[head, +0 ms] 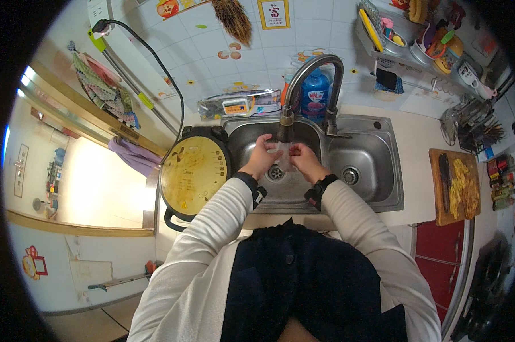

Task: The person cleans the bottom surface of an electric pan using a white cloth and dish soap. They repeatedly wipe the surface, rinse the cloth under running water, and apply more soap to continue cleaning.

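My left hand (261, 157) is raised over the left basin (257, 196) of a double stainless steel sink. Its fingers are spread beside a whitish stream of water (285, 159) falling from the gooseneck faucet (294, 79). On the stream's other side, my right hand (305, 161) has its fingers curled at the water's edge. The blurred stream hides whether those fingertips hold anything. Both wrists wear black bands. Below the hands shows a drain strainer (276, 172). The right basin (375, 179) has a drain of its own.
A round yellow-topped Midea electric griddle (195, 175) sits left of the sink, its cord rising to a socket. Behind the sink stand a blue detergent bottle (315, 96) and a plastic package (238, 104). At right lies a wooden cutting board (443, 213) with sliced yellow food and a dark knife.
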Demonstrator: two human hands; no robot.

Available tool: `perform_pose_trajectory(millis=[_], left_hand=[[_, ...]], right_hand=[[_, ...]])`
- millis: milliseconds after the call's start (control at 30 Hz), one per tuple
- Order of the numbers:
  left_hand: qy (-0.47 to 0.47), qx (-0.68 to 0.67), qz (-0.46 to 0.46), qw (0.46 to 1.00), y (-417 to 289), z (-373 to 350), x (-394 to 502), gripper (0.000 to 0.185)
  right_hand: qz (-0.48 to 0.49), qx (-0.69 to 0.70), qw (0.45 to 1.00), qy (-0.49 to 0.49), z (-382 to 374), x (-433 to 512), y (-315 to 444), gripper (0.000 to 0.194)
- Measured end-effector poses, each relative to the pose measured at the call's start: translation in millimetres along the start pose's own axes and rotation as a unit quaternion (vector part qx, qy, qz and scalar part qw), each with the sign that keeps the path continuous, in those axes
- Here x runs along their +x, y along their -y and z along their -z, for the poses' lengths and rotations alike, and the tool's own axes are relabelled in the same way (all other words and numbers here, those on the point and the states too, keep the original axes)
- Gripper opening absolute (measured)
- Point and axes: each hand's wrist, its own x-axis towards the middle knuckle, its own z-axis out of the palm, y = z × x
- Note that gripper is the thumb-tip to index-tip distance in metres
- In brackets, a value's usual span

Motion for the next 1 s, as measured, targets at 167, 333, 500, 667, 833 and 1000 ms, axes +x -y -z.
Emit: perform_pose_trajectory(millis=[167, 333, 500, 667, 833, 1000], left_hand=[[-0.013, 0.046, 0.018, 0.999, 0.8, 4.8, -0.9, 0.065], [-0.026, 0.051, -0.046, 0.997, 5.2, 8.6, 8.6, 0.061], [0.02, -0.026, -0.116, 0.993, 9.0, 7.1, 14.1, 0.063], [0.028, -0.014, -0.097, 0.995, 7.8, 5.3, 9.9, 0.064], [0.004, 0.047, -0.034, 0.998, 7.1, 7.1, 5.6, 0.065], [-0.024, 0.163, -0.064, 0.984, 6.9, 8.3, 9.8, 0.06]], right_hand=[[0.008, 0.011, 0.999, -0.049, -3.0, -5.1, 4.3, 0.022], [0.056, -0.118, 0.981, -0.144, -5.4, -6.7, 9.0, 0.02], [-0.098, 0.096, 0.991, -0.008, -7.6, -5.4, 8.5, 0.021], [-0.125, 0.171, 0.976, 0.045, -4.2, -7.5, 4.5, 0.023], [-0.107, 0.081, 0.991, 0.014, -2.7, -5.7, -0.1, 0.02], [-0.054, 0.039, 0.995, -0.081, -12.2, -3.1, -0.6, 0.019]])
